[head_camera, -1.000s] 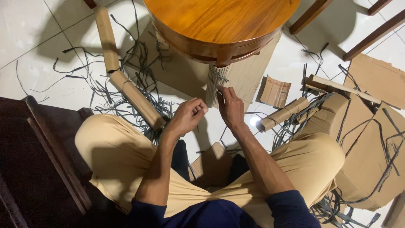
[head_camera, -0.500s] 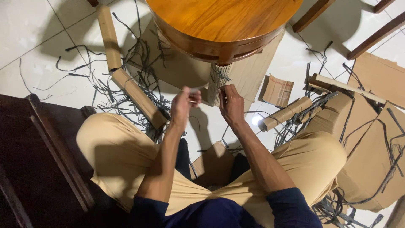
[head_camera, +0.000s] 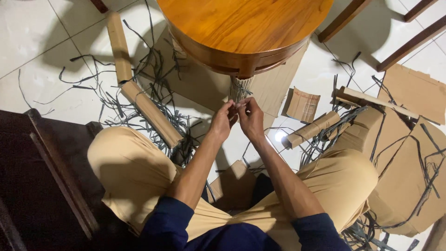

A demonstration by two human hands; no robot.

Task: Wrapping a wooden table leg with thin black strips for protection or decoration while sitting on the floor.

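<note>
A round wooden table (head_camera: pixel 241 23) stands in front of me on the floor. One of its legs is wrapped in corrugated cardboard (head_camera: pixel 240 88) with thin dark strap wound round it. My left hand (head_camera: pixel 222 122) and my right hand (head_camera: pixel 251 119) meet fingertip to fingertip at the lower part of that wrapped leg. Both pinch the dark strap (head_camera: pixel 237 106) between their fingers. The strap itself is mostly hidden by the fingers. I sit cross-legged in tan trousers (head_camera: pixel 125 172).
Rolled cardboard tubes lie on the white tile floor: two at the left (head_camera: pixel 151 114) (head_camera: pixel 118 44), one at the right (head_camera: pixel 311 128). Loose dark straps (head_camera: pixel 153 69) litter the floor. Flat cardboard sheets (head_camera: pixel 409 153) lie right, dark wooden furniture (head_camera: pixel 42 176) left, chair legs (head_camera: pixel 409 39) behind.
My left hand, raised and apart half a second ago, has come in to the wrapped leg and now meets my right hand. The right hand has stayed at the leg.
</note>
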